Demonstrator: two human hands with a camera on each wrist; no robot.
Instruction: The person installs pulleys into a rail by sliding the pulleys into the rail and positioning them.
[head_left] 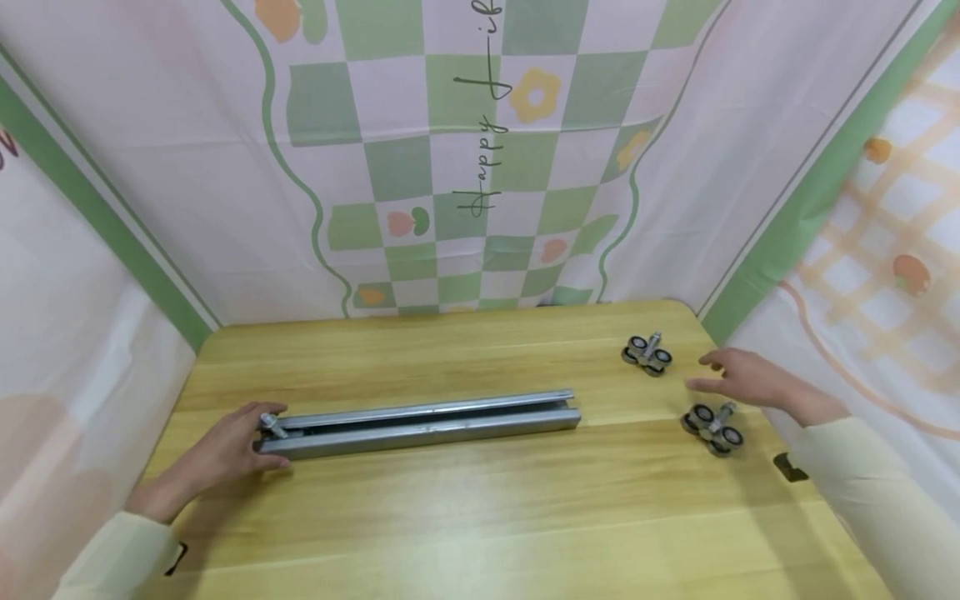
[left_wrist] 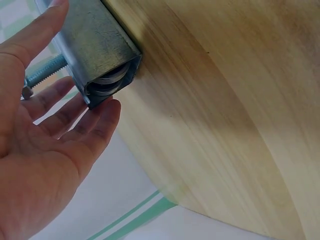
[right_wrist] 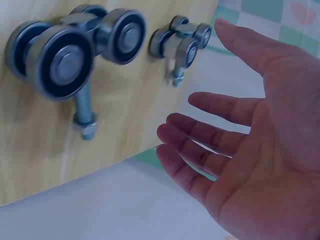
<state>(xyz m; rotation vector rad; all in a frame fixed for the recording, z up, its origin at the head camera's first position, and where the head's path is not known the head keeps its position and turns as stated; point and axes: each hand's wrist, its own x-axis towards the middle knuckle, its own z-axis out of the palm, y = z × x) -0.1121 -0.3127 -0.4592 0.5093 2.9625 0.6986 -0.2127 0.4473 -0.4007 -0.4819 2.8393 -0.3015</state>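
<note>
A silver steel track [head_left: 450, 425] with a slot along its top lies across the table. My left hand [head_left: 228, 442] holds its left end, thumb on the near side and fingers around the end and far side. A roller [left_wrist: 107, 82] sits inside that end, its threaded bolt [left_wrist: 47, 71] standing out through the slot. My right hand [head_left: 750, 385] hangs beside two loose four-wheeled roller trolleys, fingers apart and holding nothing. The nearer trolley [head_left: 712, 429] lies just below that hand. Farther back lies the other trolley [head_left: 647, 356], to the left of the fingertips.
The wooden table [head_left: 465, 517] carries the track on the left and the trolleys on the right. Its back edge meets a checked curtain [head_left: 465, 167]. More printed cloth [head_left: 892, 250] hangs along the right side.
</note>
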